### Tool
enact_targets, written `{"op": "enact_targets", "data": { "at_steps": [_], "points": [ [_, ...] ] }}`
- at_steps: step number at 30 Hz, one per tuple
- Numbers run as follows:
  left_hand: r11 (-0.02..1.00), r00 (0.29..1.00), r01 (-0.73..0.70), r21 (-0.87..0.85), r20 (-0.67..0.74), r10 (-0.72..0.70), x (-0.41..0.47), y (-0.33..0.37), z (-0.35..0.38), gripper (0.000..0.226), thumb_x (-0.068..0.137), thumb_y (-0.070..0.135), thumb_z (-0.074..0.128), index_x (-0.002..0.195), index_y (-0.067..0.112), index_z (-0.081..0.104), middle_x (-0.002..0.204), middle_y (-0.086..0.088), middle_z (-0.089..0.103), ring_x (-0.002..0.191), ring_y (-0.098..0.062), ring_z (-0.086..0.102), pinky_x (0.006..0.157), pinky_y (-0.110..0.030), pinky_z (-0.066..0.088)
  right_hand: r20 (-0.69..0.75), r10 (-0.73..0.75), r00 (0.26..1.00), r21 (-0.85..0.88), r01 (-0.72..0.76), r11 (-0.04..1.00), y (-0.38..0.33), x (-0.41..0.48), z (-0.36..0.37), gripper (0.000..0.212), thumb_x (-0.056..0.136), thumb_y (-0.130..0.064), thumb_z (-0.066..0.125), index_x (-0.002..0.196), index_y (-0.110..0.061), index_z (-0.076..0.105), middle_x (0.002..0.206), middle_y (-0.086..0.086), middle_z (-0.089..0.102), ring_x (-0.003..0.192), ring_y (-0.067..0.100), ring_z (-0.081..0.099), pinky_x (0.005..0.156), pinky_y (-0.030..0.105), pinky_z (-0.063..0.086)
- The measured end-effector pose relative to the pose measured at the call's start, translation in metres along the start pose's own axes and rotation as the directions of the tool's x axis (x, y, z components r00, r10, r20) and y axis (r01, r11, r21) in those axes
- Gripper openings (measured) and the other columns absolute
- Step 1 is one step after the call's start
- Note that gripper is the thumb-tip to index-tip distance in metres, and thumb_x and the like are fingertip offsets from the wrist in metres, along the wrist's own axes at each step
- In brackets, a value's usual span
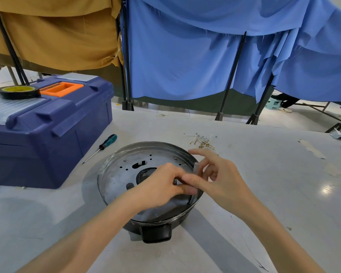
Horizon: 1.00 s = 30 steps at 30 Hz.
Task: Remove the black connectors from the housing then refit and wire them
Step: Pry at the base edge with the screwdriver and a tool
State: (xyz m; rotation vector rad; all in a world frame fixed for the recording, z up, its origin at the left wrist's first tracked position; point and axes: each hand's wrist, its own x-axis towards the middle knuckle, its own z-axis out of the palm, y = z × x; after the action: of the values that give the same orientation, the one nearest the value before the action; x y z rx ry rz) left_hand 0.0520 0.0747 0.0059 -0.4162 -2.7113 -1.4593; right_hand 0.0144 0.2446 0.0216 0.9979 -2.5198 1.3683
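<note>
Leftmost, a navy toolbox [47,123] with an orange handle sat at the bench's [274,174] left edge, and a roll of black tape [19,92] lay on its lid. Just right of it, a teal-handled screwdriver [100,147] lay on the bench, tip pointing toward the near-left. At the middle of the bench, close to the front edge, stood the round metal housing [124,170], its perforated plate facing up. The left hand [158,188] reached over the right part of that plate, fingers curled, pinching a small black piece [174,181], seemingly a connector. The right hand [222,180] met it there, thumb against the left fingertips, index finger stretched out, the other fingers curled round a pale tube [196,168] standing upright. Beyond the hands, a loose heap of pale wires with brass terminals [203,142] lay apart from the housing.
</note>
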Motion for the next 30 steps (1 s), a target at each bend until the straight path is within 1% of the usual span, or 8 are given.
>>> {"op": "enact_targets", "data": {
  "at_steps": [4, 10, 14, 18, 23, 25, 27, 30],
  "points": [
    [1.0, 1.0, 0.009, 0.001, 0.017, -0.009, -0.001, 0.001, 0.001, 0.01, 0.083, 0.017, 0.073, 0.092, 0.012, 0.074, 0.088, 0.0, 0.072, 0.084, -0.035, 0.062, 0.085, -0.049, 0.049, -0.014, -0.097, 0.995, -0.038, 0.097, 0.995, -0.005, 0.003, -0.003, 0.005, 0.08, -0.024, 0.077, 0.082, -0.023, 0.072, 0.069, -0.012, 0.064, 0.064, 0.003, 0.057, 0.06, 0.01, 0.041],
    [0.996, 0.999, 0.029, -0.087, -0.028, -0.031, -0.002, 0.005, 0.001, 0.018, 0.073, 0.022, 0.082, 0.078, 0.01, 0.069, 0.077, -0.013, 0.069, 0.064, -0.037, 0.056, 0.072, -0.051, 0.049, -0.086, -0.019, 0.996, -0.025, 0.017, 1.0, -0.005, 0.003, 0.004, 0.039, 0.068, -0.041, 0.083, 0.058, -0.02, 0.052, 0.053, -0.006, 0.056, 0.049, 0.004, 0.045, 0.05, 0.017, 0.035],
    [0.997, 0.999, 0.031, -0.069, -0.021, -0.032, -0.002, 0.004, -0.001, 0.03, 0.083, 0.007, 0.072, 0.072, 0.035, 0.072, 0.072, 0.01, 0.071, 0.07, -0.008, 0.065, 0.071, -0.029, 0.053, -0.037, -0.042, 0.998, -0.017, 0.041, 0.999, -0.01, 0.004, -0.002, 0.019, 0.072, -0.045, 0.079, 0.081, -0.031, 0.069, 0.067, -0.015, 0.062, 0.054, 0.006, 0.054, 0.054, 0.012, 0.038],
    [0.996, 0.999, 0.041, -0.077, -0.002, -0.041, -0.002, 0.004, 0.0, 0.021, 0.075, 0.018, 0.08, 0.073, 0.036, 0.069, 0.081, 0.005, 0.072, 0.07, -0.024, 0.06, 0.08, -0.042, 0.049, -0.034, -0.064, 0.997, 0.045, 0.066, 0.997, -0.011, 0.004, -0.004, 0.01, 0.079, -0.017, 0.078, 0.082, -0.023, 0.071, 0.067, -0.01, 0.066, 0.058, 0.007, 0.062, 0.059, 0.017, 0.047],
    [0.993, 0.999, 0.047, -0.104, -0.001, -0.048, -0.002, 0.002, 0.001, 0.011, 0.077, 0.018, 0.08, 0.082, 0.012, 0.073, 0.077, -0.005, 0.072, 0.074, -0.036, 0.065, 0.078, -0.048, 0.051, -0.073, -0.026, 0.997, -0.031, 0.023, 0.999, -0.01, 0.005, 0.002, 0.021, 0.073, -0.028, 0.082, 0.066, -0.018, 0.064, 0.054, -0.009, 0.059, 0.051, 0.003, 0.051, 0.05, 0.012, 0.037],
    [0.995, 0.999, 0.039, -0.087, -0.004, -0.039, -0.002, 0.001, 0.001, 0.006, 0.08, 0.011, 0.076, 0.081, 0.016, 0.075, 0.077, -0.001, 0.072, 0.079, -0.028, 0.066, 0.083, -0.047, 0.053, -0.061, -0.048, 0.997, -0.037, 0.046, 0.998, -0.011, 0.004, 0.0, 0.014, 0.075, -0.033, 0.079, 0.076, -0.024, 0.069, 0.063, -0.012, 0.063, 0.053, 0.007, 0.055, 0.052, 0.012, 0.038],
    [0.995, 0.998, 0.055, -0.089, -0.024, -0.057, -0.002, 0.002, 0.0, 0.025, 0.08, 0.008, 0.075, 0.072, 0.032, 0.073, 0.073, 0.007, 0.07, 0.075, -0.011, 0.066, 0.084, -0.042, 0.053, -0.039, -0.088, 0.995, 0.002, 0.088, 0.996, -0.012, 0.004, -0.002, 0.011, 0.08, -0.024, 0.075, 0.089, -0.028, 0.072, 0.073, -0.014, 0.066, 0.058, 0.01, 0.06, 0.055, 0.011, 0.04],
    [0.993, 0.998, 0.061, -0.097, -0.015, -0.063, -0.001, 0.001, -0.001, 0.024, 0.076, 0.012, 0.079, 0.076, 0.033, 0.069, 0.079, 0.001, 0.071, 0.08, -0.018, 0.066, 0.087, -0.047, 0.051, -0.02, -0.106, 0.994, 0.006, 0.106, 0.994, -0.012, 0.006, -0.003, 0.015, 0.081, -0.012, 0.073, 0.081, -0.027, 0.069, 0.07, -0.012, 0.066, 0.061, 0.009, 0.061, 0.057, 0.014, 0.044]
  ]
}}
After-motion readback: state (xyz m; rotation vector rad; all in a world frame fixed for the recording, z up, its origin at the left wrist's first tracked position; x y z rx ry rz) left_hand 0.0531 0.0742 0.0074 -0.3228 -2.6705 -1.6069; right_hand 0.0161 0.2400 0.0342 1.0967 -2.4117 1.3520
